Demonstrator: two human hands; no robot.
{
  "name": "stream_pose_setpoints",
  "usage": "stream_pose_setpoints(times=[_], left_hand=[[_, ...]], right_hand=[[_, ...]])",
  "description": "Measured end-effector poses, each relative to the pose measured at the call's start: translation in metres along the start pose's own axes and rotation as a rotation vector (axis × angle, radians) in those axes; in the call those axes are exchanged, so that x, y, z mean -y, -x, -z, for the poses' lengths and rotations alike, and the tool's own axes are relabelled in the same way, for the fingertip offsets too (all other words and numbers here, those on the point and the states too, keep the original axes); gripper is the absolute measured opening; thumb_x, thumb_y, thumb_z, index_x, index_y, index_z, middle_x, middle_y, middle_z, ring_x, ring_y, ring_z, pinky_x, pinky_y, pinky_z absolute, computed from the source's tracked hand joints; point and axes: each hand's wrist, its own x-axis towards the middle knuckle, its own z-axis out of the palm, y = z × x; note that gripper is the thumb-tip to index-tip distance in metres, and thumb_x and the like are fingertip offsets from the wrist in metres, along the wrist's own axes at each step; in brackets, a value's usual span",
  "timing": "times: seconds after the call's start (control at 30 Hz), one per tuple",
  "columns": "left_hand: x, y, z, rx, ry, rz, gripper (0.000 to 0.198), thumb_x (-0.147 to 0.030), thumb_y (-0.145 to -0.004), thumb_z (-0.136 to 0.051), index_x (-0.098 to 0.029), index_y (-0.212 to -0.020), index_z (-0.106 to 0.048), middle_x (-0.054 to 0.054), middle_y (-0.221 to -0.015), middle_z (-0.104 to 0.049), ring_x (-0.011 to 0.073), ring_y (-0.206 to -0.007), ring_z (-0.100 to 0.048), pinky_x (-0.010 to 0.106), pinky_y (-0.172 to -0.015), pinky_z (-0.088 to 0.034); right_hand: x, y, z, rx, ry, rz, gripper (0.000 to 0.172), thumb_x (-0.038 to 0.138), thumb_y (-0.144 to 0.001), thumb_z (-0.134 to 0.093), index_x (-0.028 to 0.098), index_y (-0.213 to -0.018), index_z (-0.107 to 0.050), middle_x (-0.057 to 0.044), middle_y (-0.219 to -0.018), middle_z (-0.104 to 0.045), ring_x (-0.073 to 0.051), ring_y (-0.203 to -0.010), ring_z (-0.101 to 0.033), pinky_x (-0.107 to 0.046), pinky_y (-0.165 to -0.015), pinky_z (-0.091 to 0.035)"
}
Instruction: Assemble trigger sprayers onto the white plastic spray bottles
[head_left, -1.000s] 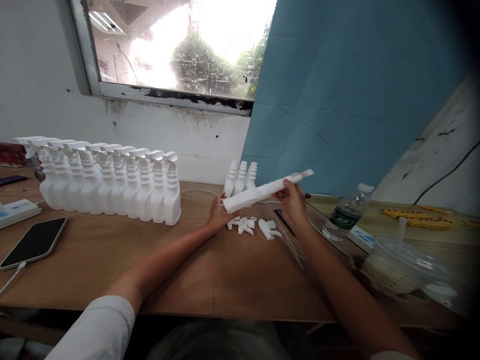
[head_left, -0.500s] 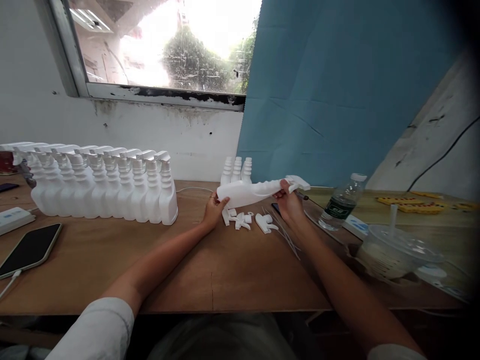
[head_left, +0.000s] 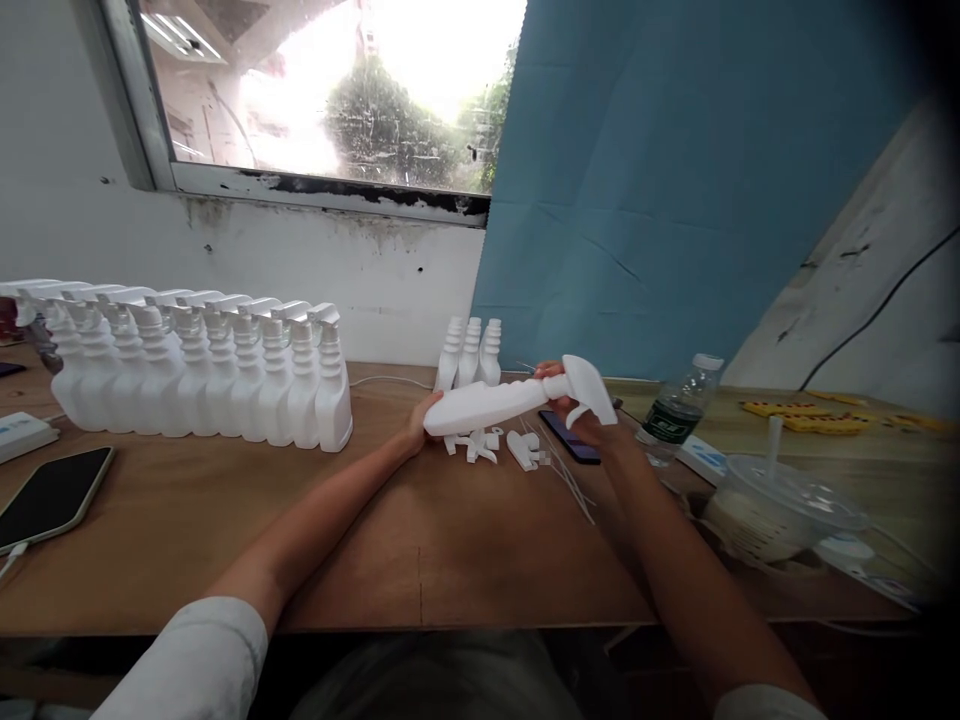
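A white spray bottle [head_left: 484, 405] lies nearly level in the air above the table, its base to the left and its white trigger head [head_left: 589, 388] to the right. My left hand [head_left: 422, 420] is closed around the base end. At the neck, just under the trigger head, my right hand [head_left: 574, 405] is closed on the bottle. Beneath it, loose white trigger heads [head_left: 477, 445] and another one [head_left: 525, 450] lie on the brown table [head_left: 360, 560]. Behind stand three white bottles [head_left: 469, 358] without heads.
A long row of white spray bottles [head_left: 255, 390] stands at the left, beside a phone [head_left: 56, 495]. To the right are thin white tubes [head_left: 574, 485], another phone [head_left: 570, 437], a water bottle [head_left: 673, 415] and a plastic cup with a straw [head_left: 772, 505].
The held bottle has turned about its length, so the trigger head now points downward to the right. My right hand has shifted behind the neck, and the bottle sits slightly lower.
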Motion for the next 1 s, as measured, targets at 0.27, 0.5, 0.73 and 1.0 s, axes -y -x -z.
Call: stream_pose_setpoints(times=[0.27,0.5,0.73,1.0], left_hand=[[-0.006,-0.007,0.003,0.185,-0.055,0.229,0.030,-0.039,-0.095,-0.053,-0.012,-0.105,-0.060,0.004,-0.088,-0.063,0.0110,-0.067,-0.060,0.025,-0.059,-0.053],[-0.017,-0.003,0.015,0.300,0.033,0.227,0.044,-0.047,-0.091,-0.047,-0.007,-0.082,-0.064,-0.001,-0.043,-0.044,0.0102,-0.031,-0.038,0.019,-0.030,-0.018],[-0.024,0.000,0.030,0.034,0.238,-0.111,0.045,-0.049,-0.094,-0.038,-0.011,-0.093,-0.063,0.002,-0.056,-0.051,0.0112,-0.044,-0.048,0.018,-0.035,-0.027],[-0.021,-0.017,0.044,-0.371,0.133,-0.347,0.033,-0.037,-0.095,-0.055,-0.013,-0.118,-0.057,0.009,-0.110,-0.062,0.0184,-0.090,-0.064,0.037,-0.077,-0.056]], right_hand=[[0.011,0.001,-0.003,0.237,-0.144,-0.055,0.042,0.043,-0.053,-0.086,0.024,-0.089,-0.073,-0.009,-0.092,-0.069,-0.024,-0.085,-0.064,-0.033,-0.059,-0.057],[0.049,-0.005,0.001,0.120,-0.476,0.208,0.028,0.042,-0.072,-0.077,0.034,-0.098,-0.070,0.004,-0.100,-0.069,-0.011,-0.066,-0.057,-0.028,-0.063,-0.054],[0.075,-0.009,0.035,-0.104,-0.746,0.215,0.050,0.039,-0.104,-0.022,0.026,-0.092,-0.069,-0.001,-0.080,-0.065,-0.015,-0.081,-0.065,-0.036,-0.077,-0.053],[0.034,-0.024,0.059,0.034,-0.385,-0.106,0.014,0.034,-0.077,-0.071,0.022,-0.077,-0.063,0.003,-0.064,-0.037,-0.009,-0.052,-0.039,-0.020,-0.043,-0.037]])
